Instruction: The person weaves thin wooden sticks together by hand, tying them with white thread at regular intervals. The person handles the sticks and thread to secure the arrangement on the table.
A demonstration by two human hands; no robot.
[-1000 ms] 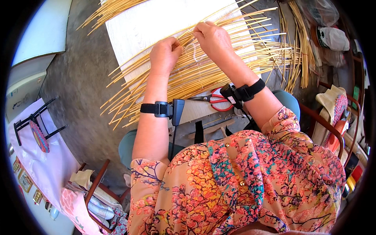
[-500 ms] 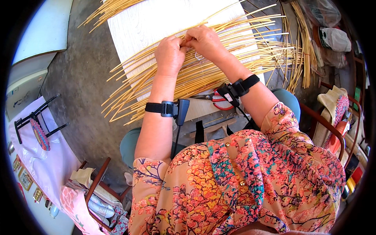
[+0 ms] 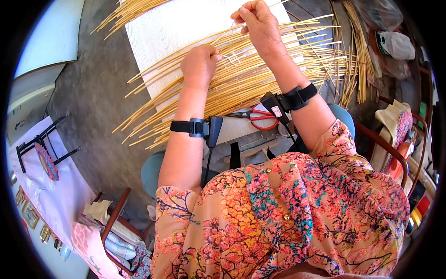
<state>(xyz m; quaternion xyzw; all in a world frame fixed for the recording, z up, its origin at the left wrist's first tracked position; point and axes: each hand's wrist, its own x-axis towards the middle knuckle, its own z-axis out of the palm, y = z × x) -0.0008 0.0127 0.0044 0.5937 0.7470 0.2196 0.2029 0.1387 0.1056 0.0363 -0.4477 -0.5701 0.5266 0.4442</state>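
Arms (image 3: 189,104) outstretched | left hand (image 3: 200,67) curled over canes (image 3: 246,86), fingers closed, hold hidden | right hand (image 3: 262,29) raised farther out, can't tell grip

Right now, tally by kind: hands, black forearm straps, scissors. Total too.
Hands: 2 (left hand, right hand)
Black forearm straps: 2 (left strap, right strap)
Scissors: 1
Total: 5

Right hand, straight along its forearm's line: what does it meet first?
For the right hand, the way looks free over the white board to the picture's upper edge; depth is unclear.
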